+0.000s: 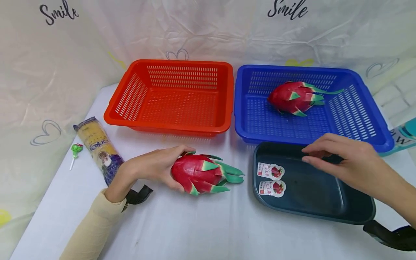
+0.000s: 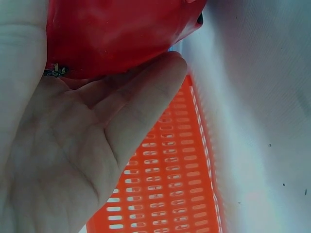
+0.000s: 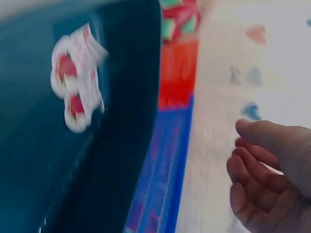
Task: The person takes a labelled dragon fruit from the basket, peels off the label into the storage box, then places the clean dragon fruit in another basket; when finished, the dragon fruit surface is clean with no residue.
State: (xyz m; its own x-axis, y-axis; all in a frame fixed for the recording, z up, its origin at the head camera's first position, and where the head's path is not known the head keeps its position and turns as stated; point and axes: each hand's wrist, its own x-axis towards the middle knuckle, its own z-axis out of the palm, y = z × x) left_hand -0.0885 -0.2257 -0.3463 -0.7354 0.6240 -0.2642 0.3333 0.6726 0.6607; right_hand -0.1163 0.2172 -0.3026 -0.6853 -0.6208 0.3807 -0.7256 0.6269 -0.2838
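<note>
My left hand (image 1: 159, 166) grips a red dragon fruit (image 1: 198, 173) by its rounded end, the thumb on the near side and fingers on the far side. Green leaf tips of the fruit point right. In the left wrist view the red skin (image 2: 112, 34) lies against the fingers. Over the dark tray (image 1: 312, 211) hovers my right hand (image 1: 347, 162), fingers loosely bent and nothing between thumb and fingertips. Two dragon fruit stickers, an upper sticker (image 1: 270, 171) and a lower sticker (image 1: 272, 188), lie at the tray's left end. A second dragon fruit (image 1: 294, 97) lies in the blue basket (image 1: 260, 122).
A red-orange basket (image 1: 169, 126) stands at the back, left of the blue one. On the left lie a yellow and purple packet (image 1: 99, 144) and a green lollipop (image 1: 76, 150). A teal container (image 1: 406, 135) stands at the right edge, partly out of view.
</note>
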